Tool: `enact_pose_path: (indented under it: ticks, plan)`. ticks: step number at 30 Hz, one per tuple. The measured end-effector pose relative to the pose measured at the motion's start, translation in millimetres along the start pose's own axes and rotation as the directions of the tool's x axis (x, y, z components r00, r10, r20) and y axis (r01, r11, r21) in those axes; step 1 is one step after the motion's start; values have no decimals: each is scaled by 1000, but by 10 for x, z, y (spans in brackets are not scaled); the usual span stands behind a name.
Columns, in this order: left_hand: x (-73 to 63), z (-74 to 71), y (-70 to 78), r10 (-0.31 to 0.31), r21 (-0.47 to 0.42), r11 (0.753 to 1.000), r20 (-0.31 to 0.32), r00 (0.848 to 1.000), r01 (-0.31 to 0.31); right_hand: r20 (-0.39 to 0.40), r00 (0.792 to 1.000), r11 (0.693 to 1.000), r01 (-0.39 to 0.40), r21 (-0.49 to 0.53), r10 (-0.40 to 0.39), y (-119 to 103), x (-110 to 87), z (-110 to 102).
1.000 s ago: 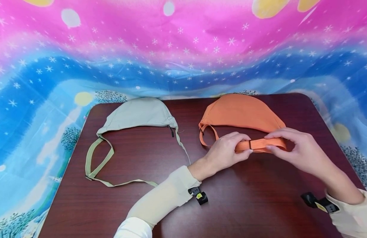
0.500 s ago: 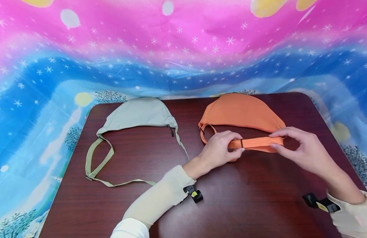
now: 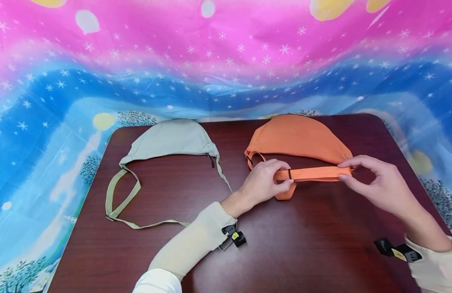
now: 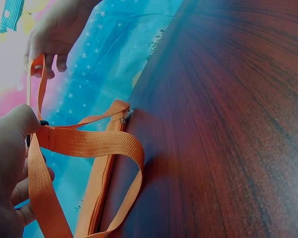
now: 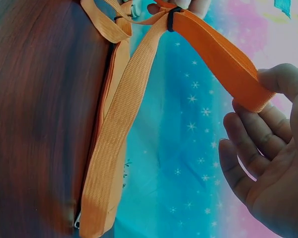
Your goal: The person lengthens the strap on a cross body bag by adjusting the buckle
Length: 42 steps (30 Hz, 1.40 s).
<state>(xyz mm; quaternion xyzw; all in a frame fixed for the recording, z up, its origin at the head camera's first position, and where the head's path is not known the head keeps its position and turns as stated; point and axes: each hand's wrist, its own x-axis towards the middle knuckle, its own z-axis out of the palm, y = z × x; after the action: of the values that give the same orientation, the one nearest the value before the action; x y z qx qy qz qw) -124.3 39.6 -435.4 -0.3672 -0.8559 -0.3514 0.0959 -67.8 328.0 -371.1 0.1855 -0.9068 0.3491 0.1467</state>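
An orange crescent-shaped bag (image 3: 297, 136) lies at the back right of the table. My left hand (image 3: 261, 181) pinches its strap (image 3: 313, 173) at the black slider (image 3: 289, 174), between thumb and fingers. The folded end of that strap is pinched by my right hand (image 3: 381, 185), and the doubled length stretches between both hands, raised in front of the bag. In the right wrist view, the strap's fold sits between the right thumb and fingers (image 5: 251, 126). A loose loop of strap (image 4: 94, 143) hangs beside the left hand in the left wrist view.
To the left lies a pale grey-green bag (image 3: 171, 138) of similar shape, its looped strap (image 3: 134, 191) spread before it, partly behind my left forearm. Both bags rest on a dark red-brown table (image 3: 302, 252). A colourful printed cloth (image 3: 226, 61) hangs behind.
My left hand has moved left with the slider, and my right hand slightly right. The doubled strap between them has grown longer. An orange strap loop now shows below the left hand.
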Motion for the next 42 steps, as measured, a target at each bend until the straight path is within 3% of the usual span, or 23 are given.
enact_pose_path:
  ticks: [15, 19, 25, 33, 36, 42]
  plan:
    - [-14, -13, -32, -32, -32, 999, 1, 999, 33, 14, 994, 990, -107, 89, 106, 73, -57, -5]
    - [-5, -11, -24, -46, -27, 999, 16, 999, 46, 29, 994, 990, -103, 97, 101, 96, -55, -7]
    - [9, -14, -12, -52, -35, 998, 27, 998, 53, 118, 990, 988, -92, 127, 77, 161, -50, 11]
    - [8, -15, -13, -53, -27, 998, 13, 998, 54, 346, 937, 998, -60, 10, 53, 324, -82, 85]
    - [11, -17, -11, -54, -40, 998, 15, 998, 55, 347, 936, 999, -45, -23, 50, 368, -74, 145]
    - [18, -23, 0, -66, -50, 996, 31, 997, 68, 286, 958, 998, -12, -56, 28, 400, 2, 279]
